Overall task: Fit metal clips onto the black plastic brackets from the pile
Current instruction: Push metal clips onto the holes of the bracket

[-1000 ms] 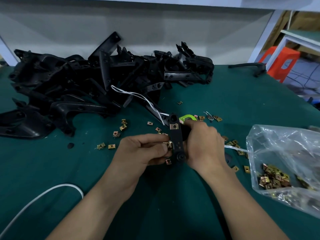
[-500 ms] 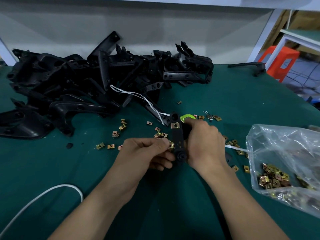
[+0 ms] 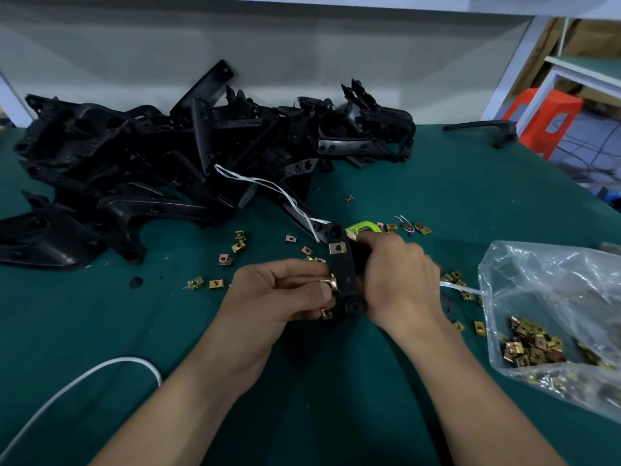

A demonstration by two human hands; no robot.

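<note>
My right hand point(image 3: 400, 277) grips a black plastic bracket point(image 3: 346, 274) upright above the green table. One brass-coloured clip point(image 3: 337, 247) sits fitted near the bracket's top. My left hand point(image 3: 282, 290) pinches another metal clip point(image 3: 331, 284) against the bracket's left edge, lower down. A big pile of black brackets point(image 3: 188, 169) lies at the back left. Loose clips point(image 3: 235, 247) are scattered on the table between the pile and my hands.
A clear plastic bag point(image 3: 554, 317) with several clips lies at the right. A green-handled tool point(image 3: 363, 227) peeks out behind my right hand. A white cord point(image 3: 84, 378) curves at the lower left. A single black bracket point(image 3: 484, 127) lies at the far right edge.
The left hand has kept the clip at the bracket's left edge, shifting slightly down and back; a clip shows on the table under that hand again. The right hand has barely moved.
</note>
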